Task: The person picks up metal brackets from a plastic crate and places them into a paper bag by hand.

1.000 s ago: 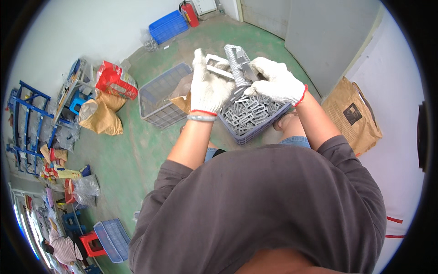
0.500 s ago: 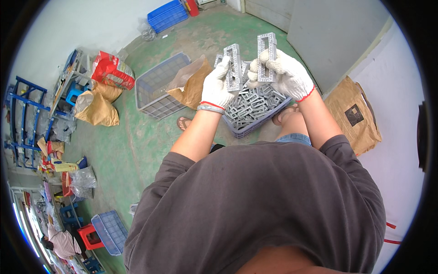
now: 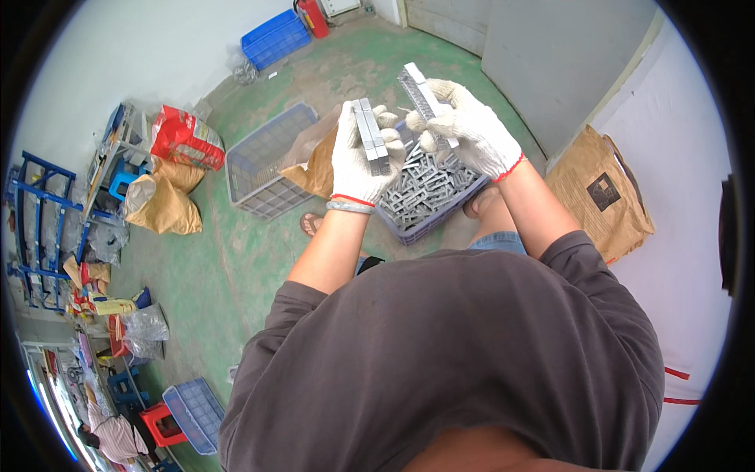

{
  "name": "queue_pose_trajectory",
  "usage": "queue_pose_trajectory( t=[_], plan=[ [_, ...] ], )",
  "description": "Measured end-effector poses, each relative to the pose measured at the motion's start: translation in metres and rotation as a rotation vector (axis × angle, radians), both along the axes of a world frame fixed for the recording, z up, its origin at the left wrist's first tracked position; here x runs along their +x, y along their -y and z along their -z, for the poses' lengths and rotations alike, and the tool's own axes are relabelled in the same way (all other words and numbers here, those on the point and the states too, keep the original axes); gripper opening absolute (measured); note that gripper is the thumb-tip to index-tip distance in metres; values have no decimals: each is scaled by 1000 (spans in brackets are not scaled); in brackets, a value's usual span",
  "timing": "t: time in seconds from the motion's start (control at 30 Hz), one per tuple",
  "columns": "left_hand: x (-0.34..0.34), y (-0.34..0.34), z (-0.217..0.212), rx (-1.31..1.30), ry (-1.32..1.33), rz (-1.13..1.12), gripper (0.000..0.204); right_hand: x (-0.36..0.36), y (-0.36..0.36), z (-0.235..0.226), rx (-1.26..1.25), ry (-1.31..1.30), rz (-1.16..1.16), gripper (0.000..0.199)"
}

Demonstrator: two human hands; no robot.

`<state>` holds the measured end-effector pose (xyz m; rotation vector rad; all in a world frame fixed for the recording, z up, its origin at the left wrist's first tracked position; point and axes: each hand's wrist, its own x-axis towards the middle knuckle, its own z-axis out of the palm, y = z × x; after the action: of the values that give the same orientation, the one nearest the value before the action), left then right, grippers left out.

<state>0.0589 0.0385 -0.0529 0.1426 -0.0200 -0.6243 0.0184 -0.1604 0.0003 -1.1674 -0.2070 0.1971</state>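
Observation:
Both my hands wear white knit gloves with red cuffs, raised above a crate of grey parts. My left hand (image 3: 358,167) is closed round rectangular grey frames (image 3: 370,135), held together with their narrow sides facing up. To its right, my right hand (image 3: 476,130) grips a tilted grey frame (image 3: 421,93), which has a patterned face and partly hides behind my fingers. I cannot tell whether this hand holds more than one. Below them, many similar grey frames (image 3: 425,189) fill the purple-grey crate (image 3: 444,219) at my feet.
A grey mesh crate (image 3: 263,200) stands left, a brown paper bag (image 3: 313,164) leaning at it. Another paper bag (image 3: 578,185) is by the right wall. Far left are a red sack (image 3: 187,139) and blue rack (image 3: 47,216). Another person (image 3: 116,434) shows at lower left.
Both hands have turned the frames from their broad faces to their narrow sides. My right hand has shifted left, and its frame now tilts. The view has shifted slightly.

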Motion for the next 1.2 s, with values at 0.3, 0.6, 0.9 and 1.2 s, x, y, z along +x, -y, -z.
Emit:
queue_pose_trajectory(
  t=[0.3, 0.6, 0.9, 1.2],
  plan=[
    [-20, 14, -16, 149, 93, -83, 70, -11, -38, -26, -552, -14, 119, 51],
    [-11, -2, 8, -6, 73, -49, 84, 14, -31, 15, -696, 164, 20, 47],
    [-8, -30, 91, -104, -130, 189, 77, 8, -35, 61, -1330, 603, -4, 53],
    [62, -132, 154, 642, -526, -146, 56, 86, -19, 151, -1459, 279, -182, 64]
  ],
)
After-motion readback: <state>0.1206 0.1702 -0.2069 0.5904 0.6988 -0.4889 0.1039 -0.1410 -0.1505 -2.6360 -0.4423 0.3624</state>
